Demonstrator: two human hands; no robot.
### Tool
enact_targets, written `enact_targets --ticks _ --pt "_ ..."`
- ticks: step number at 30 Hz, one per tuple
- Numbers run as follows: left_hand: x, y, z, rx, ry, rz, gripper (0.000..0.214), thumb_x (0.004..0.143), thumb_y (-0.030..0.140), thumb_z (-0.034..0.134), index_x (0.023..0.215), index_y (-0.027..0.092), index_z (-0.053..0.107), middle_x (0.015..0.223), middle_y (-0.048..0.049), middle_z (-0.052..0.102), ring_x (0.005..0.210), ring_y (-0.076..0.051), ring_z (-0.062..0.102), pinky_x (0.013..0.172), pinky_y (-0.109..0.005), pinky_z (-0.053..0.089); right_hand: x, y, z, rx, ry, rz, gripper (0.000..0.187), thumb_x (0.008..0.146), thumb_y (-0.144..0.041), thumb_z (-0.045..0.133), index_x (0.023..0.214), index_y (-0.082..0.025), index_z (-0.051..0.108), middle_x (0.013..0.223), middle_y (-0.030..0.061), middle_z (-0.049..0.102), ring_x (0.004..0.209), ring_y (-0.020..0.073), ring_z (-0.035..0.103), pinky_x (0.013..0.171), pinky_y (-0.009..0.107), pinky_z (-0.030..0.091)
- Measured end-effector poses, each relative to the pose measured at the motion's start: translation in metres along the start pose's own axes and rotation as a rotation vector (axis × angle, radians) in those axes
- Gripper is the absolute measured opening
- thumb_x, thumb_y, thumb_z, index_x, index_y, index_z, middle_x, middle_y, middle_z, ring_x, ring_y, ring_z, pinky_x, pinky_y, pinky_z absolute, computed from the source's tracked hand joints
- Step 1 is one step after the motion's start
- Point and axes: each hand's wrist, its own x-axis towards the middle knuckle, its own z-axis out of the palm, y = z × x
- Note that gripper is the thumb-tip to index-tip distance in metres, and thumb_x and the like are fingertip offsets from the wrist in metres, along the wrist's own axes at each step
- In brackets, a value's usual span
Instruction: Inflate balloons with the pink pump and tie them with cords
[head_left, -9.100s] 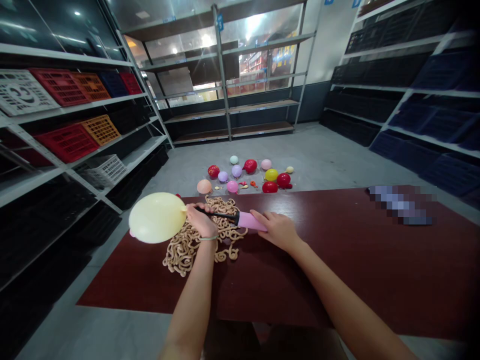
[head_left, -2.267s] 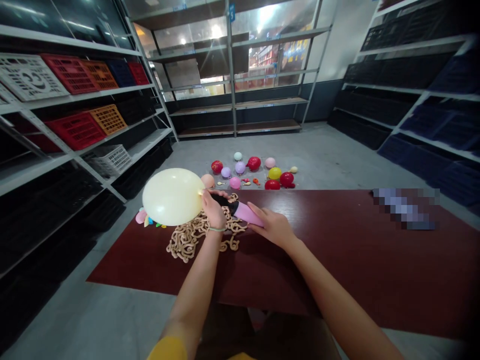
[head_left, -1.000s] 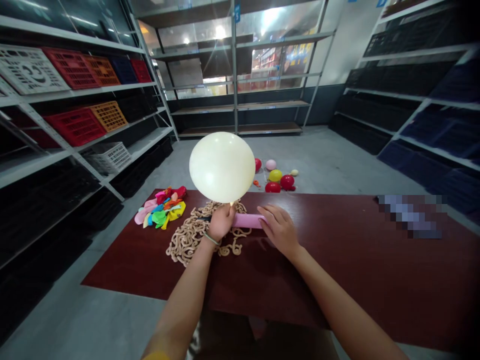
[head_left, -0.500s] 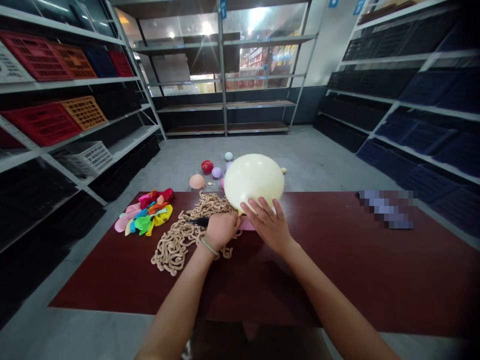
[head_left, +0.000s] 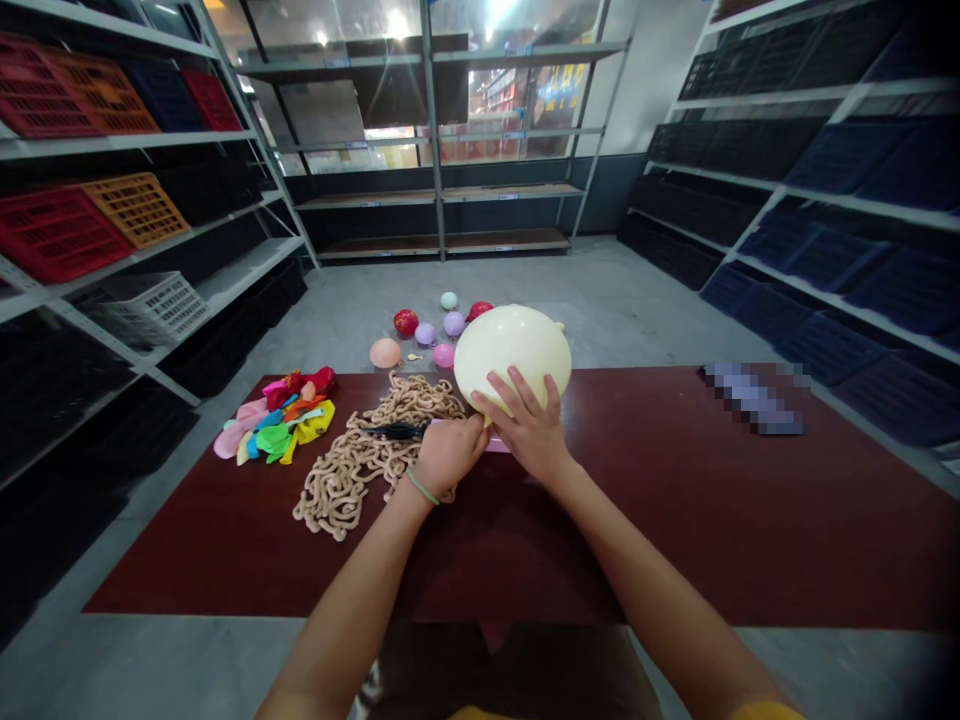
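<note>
A pale yellow inflated balloon point(head_left: 511, 358) stands just above my hands, in front of the table's far edge. My right hand point(head_left: 527, 422) presses against its lower side with spread fingers. My left hand point(head_left: 450, 455) pinches at the balloon's neck, close to my right hand. Beneath them lies a pink hand pump point(head_left: 495, 444), mostly hidden, and its black nozzle point(head_left: 394, 431) rests on a tangle of tan twisted cord point(head_left: 352, 480). My left wrist wears a thin green band point(head_left: 422, 487).
A heap of flat coloured balloons point(head_left: 277, 415) lies on the dark red table point(head_left: 675, 520) left of the tangle. Several inflated balloons point(head_left: 405, 322) lie on the grey floor beyond it. Metal shelves holding crates point(head_left: 135, 210) line both sides.
The balloon has grown and moved from the left to above the pump. My right hand has gone from the pump to the balloon. The flat balloon heap has come into view on the table.
</note>
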Motion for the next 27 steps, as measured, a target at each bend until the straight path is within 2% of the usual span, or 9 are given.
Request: enact_targets --ticks 5,10,19,21,23,27 --pt "0.0 0.003 0.003 0.012 -0.011 -0.03 0.037 0.102 0.035 0.032 0.095 0.017 0.063 0.084 -0.0105 0.072 0.076 -0.021 0.069 0.066 -0.027 0.043 -0.004 0.004 0.007 -0.023 0.114 0.013 0.051 0.095 -0.028 0.058 0.142 -0.042 0.047 0.152 0.0004 0.046 0.147 0.0257 0.028 0.119 0.058 0.005" --pt "-0.001 0.0 0.001 0.013 0.003 -0.042 0.036 0.103 0.038 0.031 0.092 0.019 0.061 0.083 -0.0076 0.071 0.075 -0.02 0.068 0.064 -0.027 0.04 -0.007 0.013 0.008 -0.047 0.177 -0.009 0.039 0.093 -0.029 0.061 0.131 -0.039 0.057 0.148 -0.0012 0.05 0.147 0.024 0.029 0.118 0.056 0.008" --pt "-0.005 -0.007 -0.004 -0.102 0.048 0.035 0.036 0.103 0.04 0.032 0.091 0.021 0.06 0.086 -0.0048 0.07 0.078 -0.018 0.064 0.065 -0.026 0.039 -0.009 0.018 0.007 -0.059 0.26 -0.063 0.038 0.09 -0.028 0.065 0.126 -0.039 0.058 0.14 -0.0043 0.059 0.146 0.0206 0.031 0.118 0.05 0.006" --pt "-0.005 -0.006 -0.006 -0.186 0.06 0.05 0.039 0.103 0.042 0.032 0.087 0.02 0.06 0.082 -0.0042 0.068 0.075 -0.017 0.062 0.066 -0.026 0.039 -0.011 0.022 0.006 -0.057 0.224 -0.04 0.039 0.091 -0.026 0.064 0.127 -0.039 0.058 0.141 -0.0034 0.058 0.146 0.0226 0.03 0.118 0.052 0.004" --pt "-0.005 -0.003 -0.007 -0.319 0.075 0.048 0.04 0.102 0.042 0.033 0.083 0.02 0.06 0.079 -0.0031 0.067 0.072 -0.016 0.06 0.067 -0.025 0.04 -0.014 0.025 0.005 -0.039 0.131 0.0 0.043 0.091 -0.025 0.063 0.13 -0.041 0.056 0.143 -0.0021 0.056 0.146 0.0256 0.03 0.117 0.055 0.002" --pt "-0.004 0.0 -0.005 -0.696 0.099 -0.042 0.04 0.102 0.041 0.032 0.084 0.02 0.061 0.069 0.0005 0.063 0.064 -0.013 0.057 0.065 -0.023 0.043 -0.02 0.031 0.003 0.049 -0.024 0.089 0.05 0.092 -0.025 0.062 0.136 -0.046 0.051 0.146 -0.0013 0.052 0.146 0.0315 0.029 0.115 0.061 0.003"
